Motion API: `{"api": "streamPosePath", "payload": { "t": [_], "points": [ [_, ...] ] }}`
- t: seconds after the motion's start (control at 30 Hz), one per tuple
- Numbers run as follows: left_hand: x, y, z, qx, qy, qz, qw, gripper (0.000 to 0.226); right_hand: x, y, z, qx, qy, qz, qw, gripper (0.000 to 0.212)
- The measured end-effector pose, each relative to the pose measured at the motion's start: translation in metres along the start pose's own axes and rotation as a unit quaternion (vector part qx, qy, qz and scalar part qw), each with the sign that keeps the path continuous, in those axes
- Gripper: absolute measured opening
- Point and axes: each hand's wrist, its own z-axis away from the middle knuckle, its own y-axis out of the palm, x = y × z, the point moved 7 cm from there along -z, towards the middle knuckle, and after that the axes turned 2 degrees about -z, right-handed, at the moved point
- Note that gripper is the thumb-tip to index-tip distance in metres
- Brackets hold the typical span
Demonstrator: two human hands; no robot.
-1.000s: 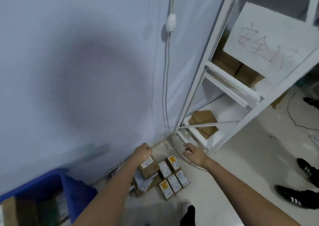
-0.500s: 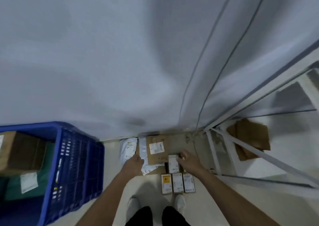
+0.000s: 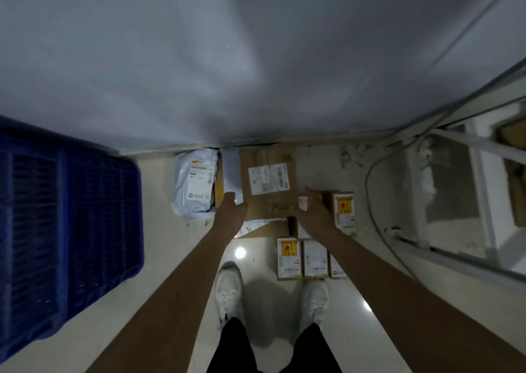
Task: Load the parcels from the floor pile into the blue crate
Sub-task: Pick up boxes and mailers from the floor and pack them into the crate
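By the wall, blue crate [image 3: 68, 219] — left of cardboard parcel [image 3: 267, 182]

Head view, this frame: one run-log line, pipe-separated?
phase: grasping | left hand and right hand: on opposite sides of brown box, not lifted | blue crate: left of pile | small boxes: on floor

Storeroom or parcel-sorting corner, by the look of it. I stand over a pile of labelled parcels [image 3: 269, 183] on a pale glossy floor [image 3: 176, 261], pushed against a plain grey wall [image 3: 227, 59]. Left of the pile, a blue crate [image 3: 68, 216] with slatted sides. Right of the pile, a white metal rack [image 3: 481, 190] with cardboard on its bottom shelf, and a loose cable [image 3: 373, 201] trailing along the floor.
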Motion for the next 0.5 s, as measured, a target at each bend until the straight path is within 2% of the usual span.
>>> {"api": "streamPosePath", "payload": {
  "t": [0.17, 0.3, 0.33, 0.43, 0.5],
  "points": [
    [0.018, 0.024, -0.044, 0.011, -0.032, 0.000, 0.999, 0.050, -0.025, 0.023, -0.050, 0.005, 0.053, -0.024, 0.998, 0.073],
    [0.021, 0.040, -0.056, 0.024, -0.036, 0.008, 0.999, 0.036, -0.037, 0.033, -0.067, 0.031, 0.076, -0.027, 0.996, 0.084],
    [0.022, 0.041, -0.052, 0.024, -0.038, 0.013, 0.999, 0.035, -0.044, 0.033, -0.070, 0.027, 0.084, -0.037, 0.995, 0.082],
    [0.028, 0.035, -0.041, 0.020, -0.040, 0.074, 0.996, 0.037, -0.042, 0.027, -0.057, 0.005, 0.073, -0.063, 0.995, 0.047],
    [0.029, 0.026, -0.022, 0.010, -0.038, 0.104, 0.994, 0.033, -0.036, 0.019, -0.041, -0.012, 0.053, -0.096, 0.994, 0.047]
  ]
}}
